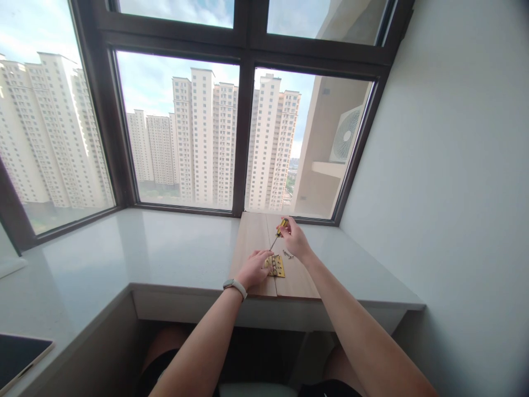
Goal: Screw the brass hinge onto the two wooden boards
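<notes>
My right hand [295, 238] is closed around the yellow-and-black handle of a screwdriver [282, 226]. Its thin shaft slants down to the left, ending by the fingertips of my left hand [253, 269]. That hand grips a brass-coloured hinge [280, 267] and covers much of its left leaf; the right leaf, with screw holes, shows. Whether a screw sits under the screwdriver tip is hidden by the fingers. Beneath the hinge, two light wooden boards [295, 284] lie side by side, with the hinge across their seam. Several small screws [288, 254] are loose on the right board.
The boards lie on a white windowsill counter [177, 251], reaching from its front edge [185, 288] to the dark window frame [247, 138]. A white wall [446, 165] rises at right. A dark-screened tablet-like device [22, 355] lies at lower left.
</notes>
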`<state>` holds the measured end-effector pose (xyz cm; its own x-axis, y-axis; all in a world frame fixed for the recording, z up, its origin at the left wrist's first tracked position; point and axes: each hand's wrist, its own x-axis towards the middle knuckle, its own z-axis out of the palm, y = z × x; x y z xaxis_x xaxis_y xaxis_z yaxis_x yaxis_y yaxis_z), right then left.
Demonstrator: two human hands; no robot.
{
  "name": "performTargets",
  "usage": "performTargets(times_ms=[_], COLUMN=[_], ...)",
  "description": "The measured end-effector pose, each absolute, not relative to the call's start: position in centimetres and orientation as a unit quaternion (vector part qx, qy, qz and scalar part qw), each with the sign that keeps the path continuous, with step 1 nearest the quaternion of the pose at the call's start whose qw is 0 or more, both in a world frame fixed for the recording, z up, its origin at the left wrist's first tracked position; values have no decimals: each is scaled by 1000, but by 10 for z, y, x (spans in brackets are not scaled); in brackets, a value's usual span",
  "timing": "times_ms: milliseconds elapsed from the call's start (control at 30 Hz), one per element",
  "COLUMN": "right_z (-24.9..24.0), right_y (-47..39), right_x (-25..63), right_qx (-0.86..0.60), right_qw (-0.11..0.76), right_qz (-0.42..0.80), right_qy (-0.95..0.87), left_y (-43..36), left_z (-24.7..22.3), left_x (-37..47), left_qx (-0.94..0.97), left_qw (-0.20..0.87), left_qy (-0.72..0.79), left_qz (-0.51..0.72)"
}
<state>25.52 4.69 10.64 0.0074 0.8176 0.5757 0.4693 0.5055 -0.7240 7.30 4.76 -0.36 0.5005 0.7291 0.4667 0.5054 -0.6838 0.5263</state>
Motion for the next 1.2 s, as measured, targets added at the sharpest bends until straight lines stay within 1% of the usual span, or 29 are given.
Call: performTargets(times_ms=[400, 767, 1200], right_z=[94, 91, 94], right_y=[48, 49, 46], right_x=[248, 247, 245], right_qx=[-484, -490, -500], right_qw=[502, 496, 474], right_qz=[143, 136, 137], right_qy=[-702, -704, -712], left_y=[58, 54, 53], left_z=[-15, -10, -8], left_x=[75, 74, 74], left_qx=[830, 841, 836], left_qw=[188, 163, 189], left_qy=[346, 365, 361], left_qz=[395, 364, 367])
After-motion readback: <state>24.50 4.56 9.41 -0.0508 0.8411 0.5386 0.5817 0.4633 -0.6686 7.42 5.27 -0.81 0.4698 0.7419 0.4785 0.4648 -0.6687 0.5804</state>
